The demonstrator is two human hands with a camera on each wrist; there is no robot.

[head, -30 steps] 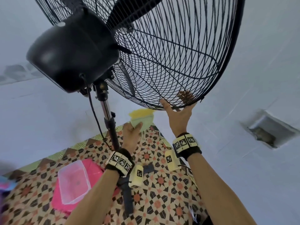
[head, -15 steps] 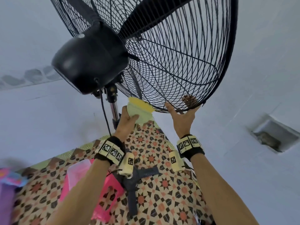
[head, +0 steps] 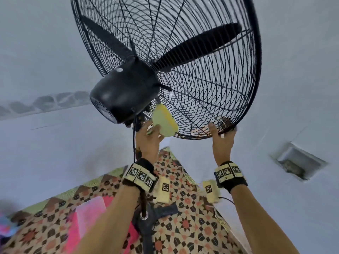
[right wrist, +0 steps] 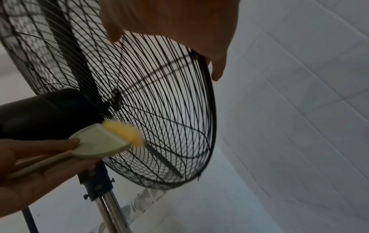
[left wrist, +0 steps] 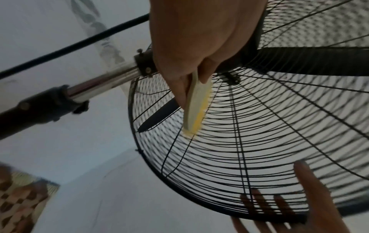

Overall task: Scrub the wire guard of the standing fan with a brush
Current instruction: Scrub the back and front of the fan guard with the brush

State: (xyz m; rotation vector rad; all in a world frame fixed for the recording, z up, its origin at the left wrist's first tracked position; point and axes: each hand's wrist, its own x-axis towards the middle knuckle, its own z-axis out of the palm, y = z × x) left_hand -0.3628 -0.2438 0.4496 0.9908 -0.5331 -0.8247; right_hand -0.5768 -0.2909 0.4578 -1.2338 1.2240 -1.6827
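The black wire guard (head: 201, 99) of the standing fan fills the top of the head view, with the motor housing (head: 122, 96) at its back. My left hand (head: 148, 136) grips a pale green brush (head: 164, 123) with yellow bristles (left wrist: 197, 119), and the bristles touch the rear wires just below the motor. My right hand (head: 222, 138) holds the guard's lower rim (head: 192, 137), fingers hooked through the wires and thumb on the rear side. In the right wrist view the brush (right wrist: 103, 140) lies against the guard (right wrist: 159, 110) beside the motor.
The fan's chrome pole (left wrist: 103, 82) and black cable (left wrist: 69, 47) run down to a dark base (head: 148, 222) on a patterned mat (head: 183, 217). A pink tub (head: 88, 220) sits on the mat at left. A white wall and a recessed vent (head: 297, 162) stand behind.
My left hand has risen with the brush from below the guard up to the rear wires beside the motor. My right hand has kept its hold on the lower rim. The head view has tilted upward.
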